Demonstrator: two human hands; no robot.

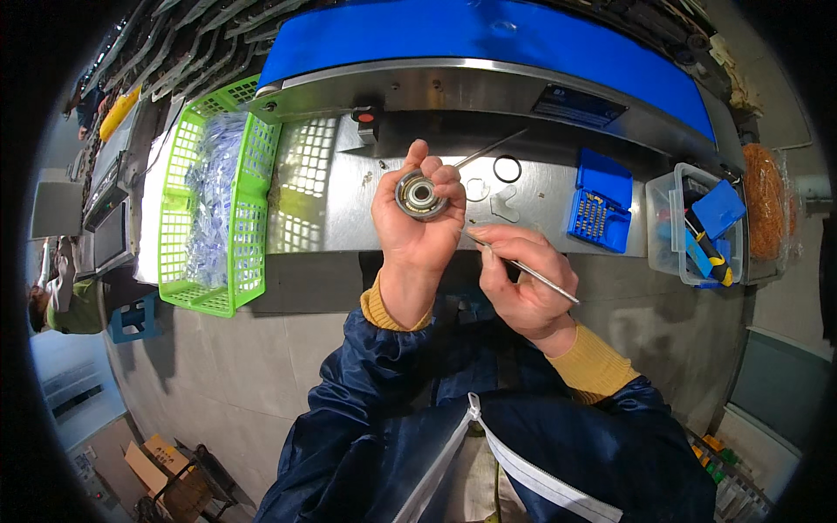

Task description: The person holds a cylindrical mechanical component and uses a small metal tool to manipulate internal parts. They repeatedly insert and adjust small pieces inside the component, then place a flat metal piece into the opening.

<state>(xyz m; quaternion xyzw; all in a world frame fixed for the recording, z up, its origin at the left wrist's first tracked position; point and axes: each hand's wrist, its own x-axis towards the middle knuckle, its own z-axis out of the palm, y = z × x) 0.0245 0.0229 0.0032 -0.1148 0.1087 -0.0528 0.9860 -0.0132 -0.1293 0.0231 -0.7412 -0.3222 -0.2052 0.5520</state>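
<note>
L hand (413,237) holds the round metal pc (420,193), R hand (536,295) grips a thin rod (551,284) (axis near-right to far-left), tip just right of L hand.

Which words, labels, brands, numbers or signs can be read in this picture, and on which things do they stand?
None can be read for certain.
Dark plate below the blue belt: pale print, too small and blurred.
Carton: dark marks, too blurred.
Bearing in the left hand: no readable marking.
</note>
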